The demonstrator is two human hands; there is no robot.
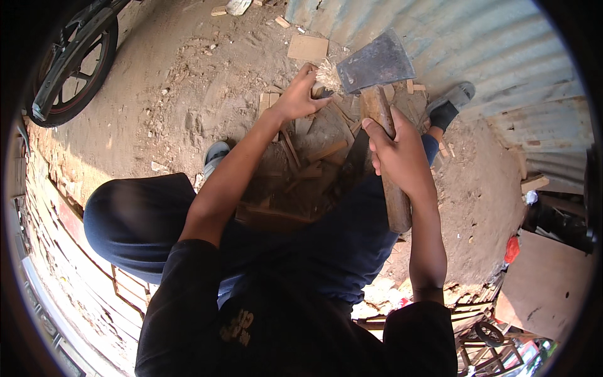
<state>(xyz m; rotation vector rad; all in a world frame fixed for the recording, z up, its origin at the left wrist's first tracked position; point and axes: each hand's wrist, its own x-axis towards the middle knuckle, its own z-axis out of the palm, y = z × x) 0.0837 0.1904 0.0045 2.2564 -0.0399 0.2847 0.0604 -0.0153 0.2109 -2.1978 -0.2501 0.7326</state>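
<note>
My right hand (pixel 402 154) is closed round the wooden handle of an axe (pixel 377 61), thumb lying along it. The broad dark steel head is at the far end of the handle, and the handle's butt points back toward my thigh. Just left of the axe head, my left hand (pixel 300 97) curls round a short piece with a frayed, pale fibrous top (pixel 328 76). Its lower part is mostly hidden by my fingers, so its kind is unclear. In this view the frayed top is right beside the axe head; whether they touch I cannot tell.
Split wood pieces (pixel 326 151) lie on the dirt between my feet. A flat wooden block (pixel 308 47) is beyond my left hand. Corrugated metal sheeting (pixel 490 60) stands at the right, a motorcycle wheel (pixel 81 72) at the far left. A brown board (pixel 543 283) leans at the lower right.
</note>
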